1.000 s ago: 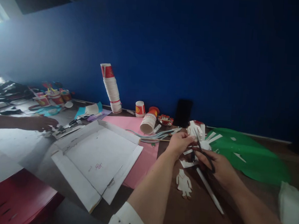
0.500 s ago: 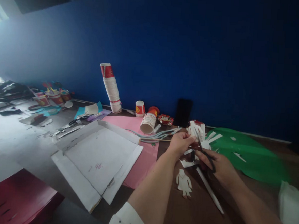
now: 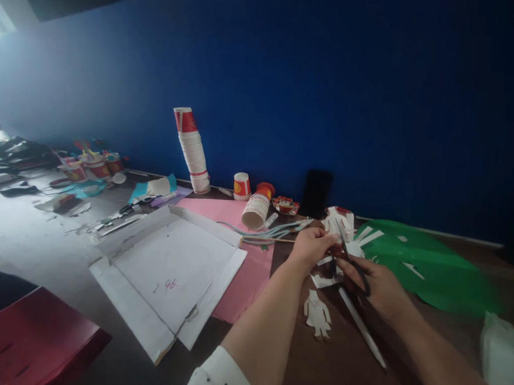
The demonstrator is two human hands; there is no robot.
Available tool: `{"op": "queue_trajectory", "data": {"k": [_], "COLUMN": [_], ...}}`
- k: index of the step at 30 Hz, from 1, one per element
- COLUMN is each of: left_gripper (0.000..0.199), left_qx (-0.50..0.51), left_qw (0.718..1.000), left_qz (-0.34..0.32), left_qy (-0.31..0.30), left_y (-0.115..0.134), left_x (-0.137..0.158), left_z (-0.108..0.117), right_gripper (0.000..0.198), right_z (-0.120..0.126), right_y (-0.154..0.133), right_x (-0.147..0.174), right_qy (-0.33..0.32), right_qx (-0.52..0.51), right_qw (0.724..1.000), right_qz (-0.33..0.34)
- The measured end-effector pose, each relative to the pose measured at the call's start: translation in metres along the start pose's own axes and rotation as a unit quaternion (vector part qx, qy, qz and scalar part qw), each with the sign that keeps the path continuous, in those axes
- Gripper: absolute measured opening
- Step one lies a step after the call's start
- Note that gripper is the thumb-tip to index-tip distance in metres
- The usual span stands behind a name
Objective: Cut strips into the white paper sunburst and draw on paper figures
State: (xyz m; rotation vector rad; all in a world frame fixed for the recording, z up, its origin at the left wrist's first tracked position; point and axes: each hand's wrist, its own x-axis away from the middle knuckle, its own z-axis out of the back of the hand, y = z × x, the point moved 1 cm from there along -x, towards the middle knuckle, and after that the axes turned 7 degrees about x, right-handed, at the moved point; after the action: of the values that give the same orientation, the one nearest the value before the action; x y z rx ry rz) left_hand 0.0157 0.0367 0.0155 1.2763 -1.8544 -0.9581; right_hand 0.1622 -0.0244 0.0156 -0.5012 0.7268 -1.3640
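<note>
My right hand (image 3: 380,286) is closed around the dark handles of a pair of scissors (image 3: 365,276), whose blades point up and away from me. Beside the blades, my left hand (image 3: 309,247) pinches a small piece of white paper (image 3: 333,238), mostly hidden by the fingers. Below the hands, a white paper figure cutout (image 3: 317,316) lies flat on the dark tabletop. A long pale stick (image 3: 364,329) rests slantwise under my right hand. White paper scraps (image 3: 326,280) lie around and behind both hands.
A shallow white cardboard tray (image 3: 163,268) overlaps pink paper (image 3: 250,286) on the left. Behind stand a leaning stack of paper cups (image 3: 192,153) and a single cup (image 3: 241,187). Grey cables (image 3: 272,233) run left of my hands. Green paper (image 3: 432,269) lies right.
The view has shifted very slightly. Both hands, the scissors and the held paper keep nearly the same positions.
</note>
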Motion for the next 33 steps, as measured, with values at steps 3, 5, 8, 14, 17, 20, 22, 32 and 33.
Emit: {"op": "queue_trajectory", "data": {"k": [3,5,8,14,17,20,22,32,33], "left_gripper": [0.021,0.022,0.024,0.023,0.022,0.022,0.020,0.020,0.022], "left_qx": [0.000,-0.006,-0.025,-0.010,0.013,0.011,0.002,-0.060,-0.058], "left_qw": [1.000,1.000,0.999,1.000,1.000,1.000,1.000,0.997,0.998], "left_qz": [0.005,0.003,-0.017,-0.011,0.003,-0.003,-0.008,-0.035,-0.035], "left_qy": [0.003,0.017,0.046,0.024,0.007,0.002,0.003,0.018,0.017], "left_y": [0.003,0.005,0.008,0.006,0.004,0.003,0.003,-0.002,-0.002], "left_x": [0.002,0.003,0.003,0.002,0.002,0.002,0.001,-0.003,-0.003], "left_z": [0.000,0.000,0.001,0.000,-0.001,-0.001,0.000,0.004,0.004], "right_gripper": [0.053,0.053,0.053,0.045,0.049,0.048,0.046,0.044,0.044], "right_z": [-0.001,-0.001,-0.002,0.000,0.002,0.002,0.002,0.001,0.001], "right_y": [0.001,0.000,-0.003,-0.011,-0.015,-0.015,-0.013,-0.013,-0.014], "right_x": [0.000,0.000,0.002,0.004,0.006,0.007,0.006,0.004,0.005], "right_qy": [-0.003,-0.002,-0.004,-0.025,-0.021,-0.014,-0.017,-0.006,-0.006], "right_qx": [-0.002,-0.006,-0.015,-0.040,-0.051,-0.063,-0.064,-0.074,-0.074], "right_qw": [1.000,1.000,1.000,0.999,0.998,0.998,0.997,0.996,0.996], "right_qz": [0.001,-0.008,-0.013,-0.019,-0.016,-0.026,-0.030,-0.038,-0.039]}}
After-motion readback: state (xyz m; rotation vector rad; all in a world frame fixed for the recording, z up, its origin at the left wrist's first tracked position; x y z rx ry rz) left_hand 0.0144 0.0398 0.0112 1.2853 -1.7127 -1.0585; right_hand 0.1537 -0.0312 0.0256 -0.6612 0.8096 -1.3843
